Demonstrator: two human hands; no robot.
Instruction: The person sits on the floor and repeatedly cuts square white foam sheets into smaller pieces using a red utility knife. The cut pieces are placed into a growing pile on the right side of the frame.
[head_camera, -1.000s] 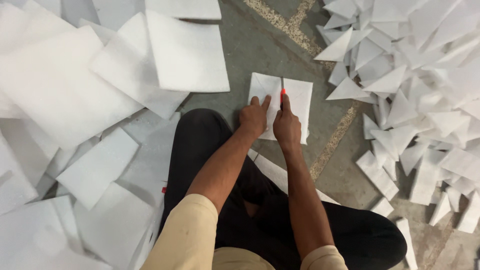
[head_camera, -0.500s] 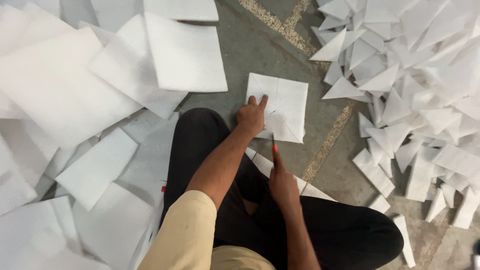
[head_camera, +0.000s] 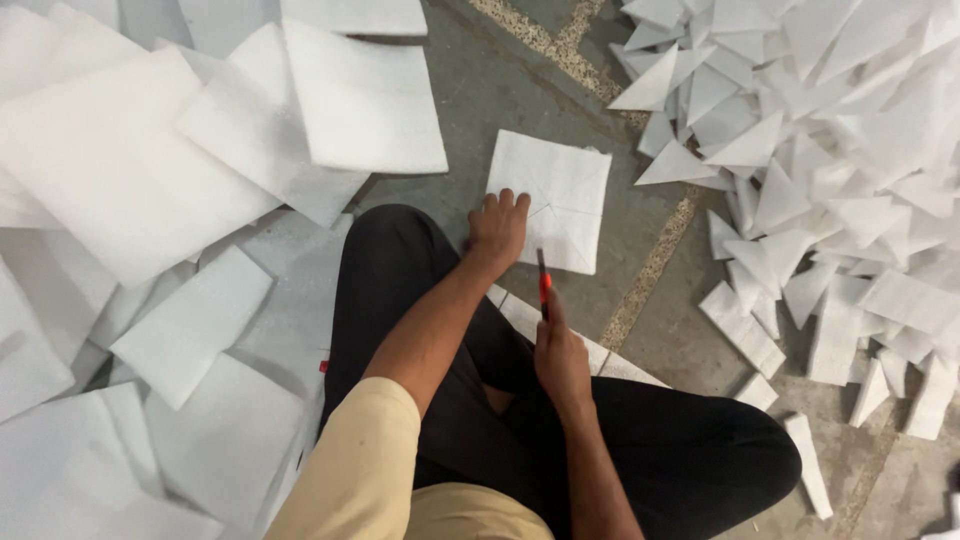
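My left hand (head_camera: 497, 228) lies flat, fingers spread, pressing the near-left corner of the foam square (head_camera: 555, 195), not gripping it. The square sits on the grey floor (head_camera: 480, 100) just past my knee, with faint diagonal cut lines crossing it. My right hand (head_camera: 562, 360) is clenched round the cutter (head_camera: 543, 285), orange handle, dark blade end pointing away from me. The tip reaches the square's near edge; can't tell if it touches. That hand is over my lap, near the black trousers (head_camera: 400, 290).

Left side: heap of big uncut foam sheets (head_camera: 120, 180), overlapping, some under my leg. Right side: pile of foam triangles (head_camera: 820, 150), spread across the floor, well apart from the square. A few narrow strips (head_camera: 520, 315) lie just beside my knee under the right hand. A pale inlaid line (head_camera: 650, 270) runs in the floor between square and triangles. Beige sleeve (head_camera: 350, 460) on my left arm.
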